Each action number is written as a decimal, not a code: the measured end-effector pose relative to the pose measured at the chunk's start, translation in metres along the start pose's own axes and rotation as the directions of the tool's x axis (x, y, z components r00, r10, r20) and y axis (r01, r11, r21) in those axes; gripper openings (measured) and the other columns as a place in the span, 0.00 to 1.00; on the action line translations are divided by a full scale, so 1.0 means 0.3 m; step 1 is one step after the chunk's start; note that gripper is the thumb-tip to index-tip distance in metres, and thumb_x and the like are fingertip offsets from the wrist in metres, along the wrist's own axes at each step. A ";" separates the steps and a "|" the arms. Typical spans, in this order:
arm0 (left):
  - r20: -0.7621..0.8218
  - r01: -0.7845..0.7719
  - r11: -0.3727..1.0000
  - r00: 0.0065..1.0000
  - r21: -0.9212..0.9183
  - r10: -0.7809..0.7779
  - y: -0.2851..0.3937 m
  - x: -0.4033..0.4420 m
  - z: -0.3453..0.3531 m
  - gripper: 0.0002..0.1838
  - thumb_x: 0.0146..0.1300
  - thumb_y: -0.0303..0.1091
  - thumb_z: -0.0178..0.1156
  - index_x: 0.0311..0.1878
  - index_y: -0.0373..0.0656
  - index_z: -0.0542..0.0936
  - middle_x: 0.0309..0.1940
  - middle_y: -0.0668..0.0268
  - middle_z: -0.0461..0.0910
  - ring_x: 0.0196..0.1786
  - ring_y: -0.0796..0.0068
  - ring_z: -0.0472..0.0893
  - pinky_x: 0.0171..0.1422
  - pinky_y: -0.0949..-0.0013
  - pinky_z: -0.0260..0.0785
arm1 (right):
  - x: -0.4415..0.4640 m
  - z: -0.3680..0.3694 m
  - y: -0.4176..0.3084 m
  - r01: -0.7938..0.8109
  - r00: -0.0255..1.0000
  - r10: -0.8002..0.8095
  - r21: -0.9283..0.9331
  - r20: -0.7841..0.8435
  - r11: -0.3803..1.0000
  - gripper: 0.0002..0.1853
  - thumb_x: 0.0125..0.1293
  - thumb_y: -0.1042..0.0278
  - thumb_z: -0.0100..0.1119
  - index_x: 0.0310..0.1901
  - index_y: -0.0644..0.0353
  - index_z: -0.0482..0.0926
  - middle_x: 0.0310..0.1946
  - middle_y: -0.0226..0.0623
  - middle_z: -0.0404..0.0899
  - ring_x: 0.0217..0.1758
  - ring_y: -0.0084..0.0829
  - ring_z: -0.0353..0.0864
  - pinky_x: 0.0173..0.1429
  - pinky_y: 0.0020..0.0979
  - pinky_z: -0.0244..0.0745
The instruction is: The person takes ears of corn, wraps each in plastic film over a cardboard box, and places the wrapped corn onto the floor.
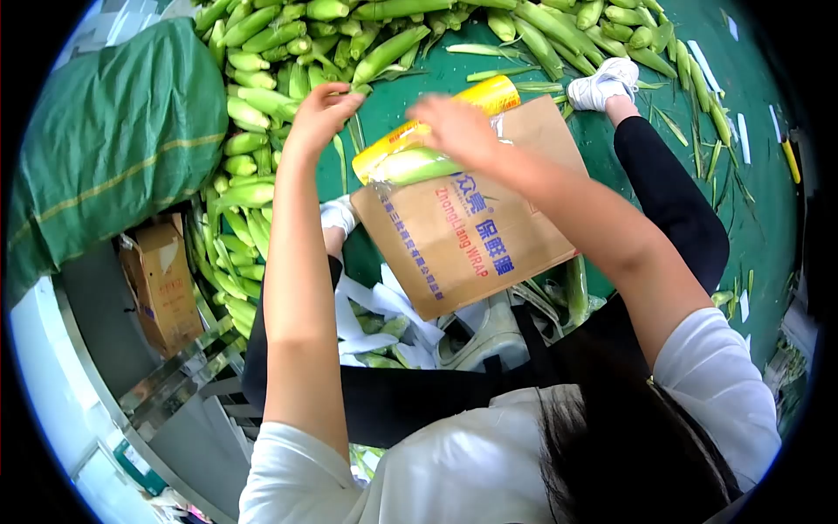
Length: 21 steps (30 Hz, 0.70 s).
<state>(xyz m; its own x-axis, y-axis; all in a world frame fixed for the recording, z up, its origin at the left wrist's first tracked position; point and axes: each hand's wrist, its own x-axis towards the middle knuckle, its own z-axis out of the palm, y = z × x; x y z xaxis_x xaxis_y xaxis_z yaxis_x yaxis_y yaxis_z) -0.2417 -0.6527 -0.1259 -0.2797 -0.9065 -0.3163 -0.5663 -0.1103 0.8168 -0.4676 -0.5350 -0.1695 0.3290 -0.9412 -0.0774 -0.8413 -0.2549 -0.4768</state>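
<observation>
Green floor (pixel 759 236) bears piled corn (pixel 262 105), upper left, beside the half-open, seemingly empty left hand (pixel 325 118), while the blurred right hand (pixel 458 131), grip unclear, partly hides the yellow roll (pixel 493 94), the wrapped ear (pixel 415 166) just lower left on cardboard (pixel 489 231).

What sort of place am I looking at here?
Probably a produce packing area, perhaps a shop's back room: green-husked corn is heaped on the green floor, a bulging green sack sits beside it, and a yellow roll of film lies along cardboard printed WRAP.
</observation>
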 end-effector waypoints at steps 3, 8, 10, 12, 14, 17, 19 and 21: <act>-0.332 -0.093 0.994 0.941 -0.058 0.069 -0.155 0.034 0.031 0.15 0.67 0.35 0.63 0.51 0.36 0.79 0.36 0.63 0.84 0.34 0.77 0.83 0.41 0.72 0.74 | -0.088 0.044 -0.048 0.057 0.996 -0.067 -0.157 -0.058 0.986 0.31 0.58 0.46 0.70 0.58 0.54 0.77 0.47 0.39 0.81 0.56 0.41 0.80 0.55 0.43 0.75; -0.216 -0.280 0.960 0.937 0.010 0.275 -0.087 -0.025 0.252 0.10 0.66 0.30 0.61 0.49 0.41 0.83 0.39 0.64 0.86 0.41 0.72 0.85 0.48 0.69 0.77 | -0.087 0.032 -0.044 0.023 0.987 -0.016 -0.036 0.162 0.999 0.38 0.45 0.55 0.78 0.59 0.58 0.75 0.46 0.45 0.83 0.53 0.41 0.83 0.54 0.44 0.78; -0.078 -0.393 0.920 0.917 -0.008 0.391 -0.051 -0.066 0.365 0.14 0.65 0.32 0.63 0.53 0.42 0.82 0.47 0.57 0.85 0.51 0.64 0.85 0.57 0.64 0.76 | -0.142 -0.017 -0.056 -0.096 0.937 0.078 0.036 0.342 0.995 0.39 0.43 0.56 0.79 0.59 0.62 0.76 0.48 0.49 0.83 0.54 0.43 0.83 0.55 0.43 0.79; 0.261 -0.543 0.837 0.819 0.066 0.511 -0.102 -0.095 0.500 0.22 0.69 0.45 0.60 0.64 0.52 0.80 0.69 0.52 0.72 0.71 0.51 0.71 0.76 0.51 0.60 | -0.173 0.033 -0.016 -0.010 0.868 -0.106 0.230 0.486 0.973 0.43 0.41 0.56 0.79 0.62 0.62 0.74 0.53 0.52 0.81 0.59 0.46 0.81 0.62 0.43 0.76; 0.402 -0.544 0.761 0.823 0.354 0.401 -0.119 -0.147 0.590 0.24 0.72 0.58 0.51 0.68 0.70 0.76 0.80 0.56 0.54 0.82 0.51 0.53 0.81 0.37 0.40 | -0.189 0.059 0.017 -0.056 0.750 -0.227 0.402 0.621 0.914 0.48 0.42 0.52 0.79 0.66 0.63 0.71 0.61 0.55 0.77 0.64 0.48 0.77 0.67 0.40 0.73; 0.405 -0.588 0.640 0.808 0.495 0.429 -0.095 -0.244 0.629 0.24 0.73 0.59 0.49 0.70 0.77 0.73 0.83 0.59 0.48 0.84 0.55 0.48 0.82 0.37 0.36 | -0.218 0.040 -0.016 -0.142 0.435 -0.243 0.332 0.867 0.932 0.51 0.44 0.44 0.79 0.69 0.62 0.71 0.64 0.52 0.76 0.66 0.44 0.76 0.68 0.40 0.72; 0.424 -0.626 0.531 0.779 0.571 0.462 -0.063 -0.277 0.615 0.25 0.73 0.59 0.50 0.72 0.79 0.70 0.83 0.60 0.48 0.84 0.55 0.48 0.82 0.37 0.38 | -0.344 0.084 -0.058 -0.333 0.056 -0.282 0.284 0.958 0.899 0.49 0.47 0.27 0.72 0.63 0.61 0.79 0.65 0.49 0.76 0.68 0.45 0.73 0.71 0.45 0.66; 0.459 -0.653 0.442 0.752 0.615 0.473 -0.085 -0.284 0.624 0.26 0.72 0.58 0.51 0.73 0.81 0.68 0.83 0.60 0.48 0.83 0.55 0.48 0.82 0.37 0.39 | -0.508 0.088 -0.157 -0.189 -0.015 -0.463 0.452 0.886 0.872 0.49 0.51 0.28 0.70 0.63 0.65 0.77 0.62 0.51 0.78 0.64 0.45 0.75 0.68 0.46 0.68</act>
<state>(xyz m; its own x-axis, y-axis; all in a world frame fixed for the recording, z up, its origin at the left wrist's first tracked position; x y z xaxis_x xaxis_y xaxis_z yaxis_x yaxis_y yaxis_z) -0.3485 -0.4963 -0.2101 -0.8339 -0.5471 -0.0729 -0.5446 0.7939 0.2704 -0.4668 -0.3737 -0.1583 0.7645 0.3288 -0.5545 -0.6019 0.0559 -0.7966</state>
